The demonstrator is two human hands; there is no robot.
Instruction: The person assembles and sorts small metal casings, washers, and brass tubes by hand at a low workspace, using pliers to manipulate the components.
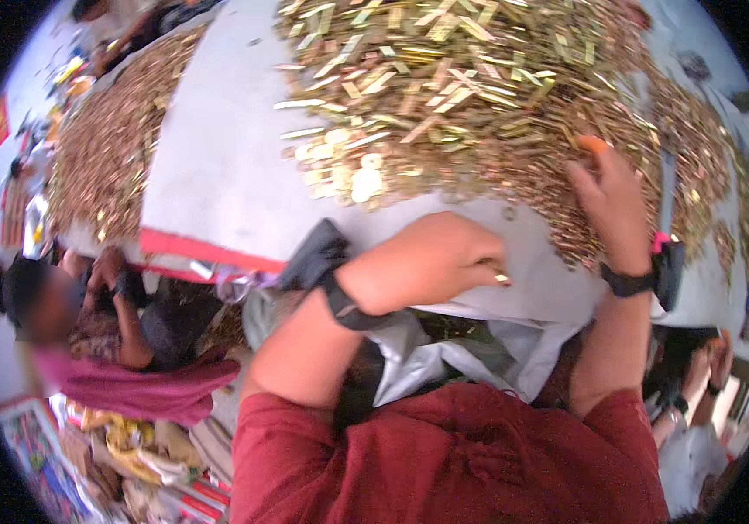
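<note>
Left hand: curled into a loose fist, grip narrow, pinching a small shiny brass piece at the fingertips; most of that piece is hidden by the fingers, so its long axis cannot be told.
Right hand: fingers spread flat on the edge of the pile, grip wide, holding nothing that shows; an orange tip on one finger.
Wrists: a dark band on each.
Brass pile: a heap of small gold-coloured metal parts, flat strips and round discs, glinting, lying every way with no shared direction; it spreads across the upper part of the surface.
Surface: pale, smooth, with a red edge on the near left.
Below the hands: grey-white plastic bag, crumpled, partly hidden behind the dark red sleeves.
Left side: a seated person, blurred, beside a second brownish heap.
</note>
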